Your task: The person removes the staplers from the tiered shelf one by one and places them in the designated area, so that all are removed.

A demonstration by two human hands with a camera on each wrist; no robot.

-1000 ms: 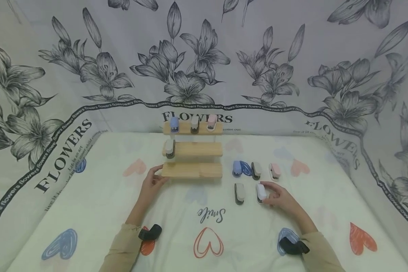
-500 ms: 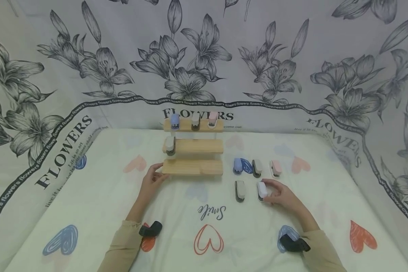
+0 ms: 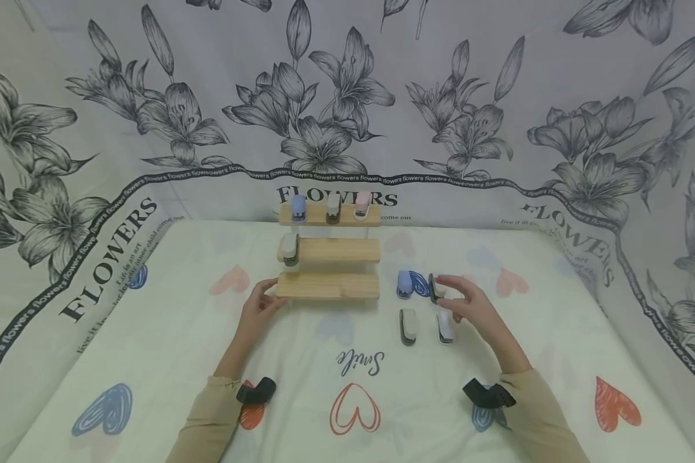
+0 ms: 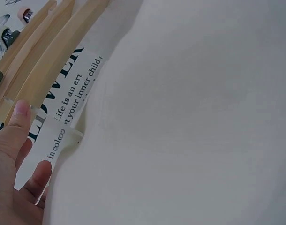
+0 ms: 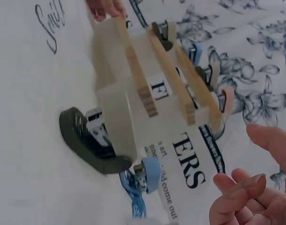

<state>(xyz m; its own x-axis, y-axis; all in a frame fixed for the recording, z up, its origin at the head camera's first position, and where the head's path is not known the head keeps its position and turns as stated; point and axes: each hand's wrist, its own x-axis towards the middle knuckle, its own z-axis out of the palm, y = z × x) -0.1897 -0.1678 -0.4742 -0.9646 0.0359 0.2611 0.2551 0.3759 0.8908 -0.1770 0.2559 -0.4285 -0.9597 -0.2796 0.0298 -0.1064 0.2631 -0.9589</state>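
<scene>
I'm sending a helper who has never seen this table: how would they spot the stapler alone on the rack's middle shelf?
Find the three-step wooden rack at the table's far middle. On its middle step, at the left end, sits one beige-and-dark mini stapler, alone there; the top step holds three, the bottom none.

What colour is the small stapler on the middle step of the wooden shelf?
The stapler is beige with a dark base; the head view shows it best.

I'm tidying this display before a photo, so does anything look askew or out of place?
Nothing looks damaged or spilled. The wooden stand is unevenly filled: three small staplers on the top step, one on the middle, none on the bottom. Others lie loose on the cloth by the right hand.
</scene>
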